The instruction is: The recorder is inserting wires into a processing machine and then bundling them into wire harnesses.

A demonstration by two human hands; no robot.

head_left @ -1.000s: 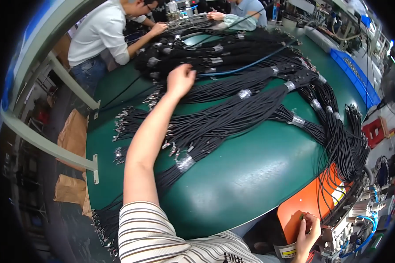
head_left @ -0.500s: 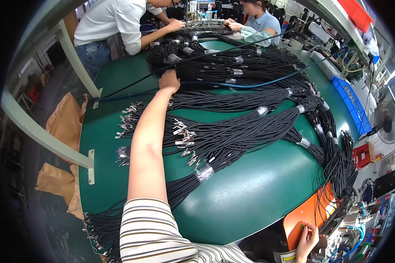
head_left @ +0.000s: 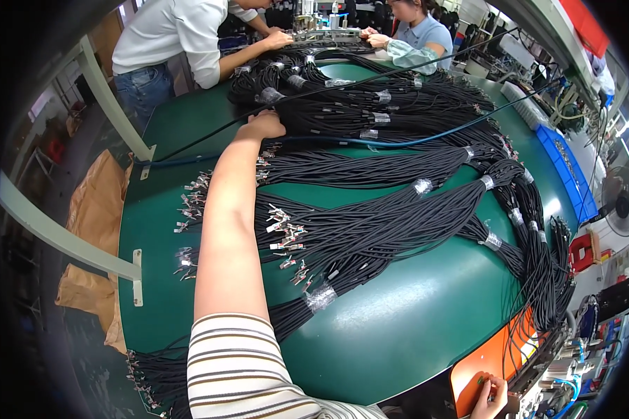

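My left arm stretches far over the green table [head_left: 377, 314]. At its end my left hand [head_left: 266, 124] is curled against the left end of a thick far bundle of black cables [head_left: 328, 112], and its fingertips are partly hidden there. My right hand [head_left: 493, 399] is low at the right, beside an orange panel [head_left: 474, 373], with thumb and fingers drawn together. A tiny green spot shows at those fingertips, too small to name. Between my arms lie nearer black cable bundles [head_left: 370, 220], tied with clear wrap [head_left: 422, 186], their small metal connectors [head_left: 284, 227] fanned out leftward.
A blue cable [head_left: 426, 138] and a thin black one cross above the far bundles. White frame posts [head_left: 70, 234] stand at the left. Two people work at the far edge, near a fixture [head_left: 321, 33]. A blue tray [head_left: 565, 171] sits on the right; machinery [head_left: 566, 363] is lower right.
The view has shifted slightly. My left hand remains at the far cables, with its wrist bent a little more. My right hand stays by the orange panel.
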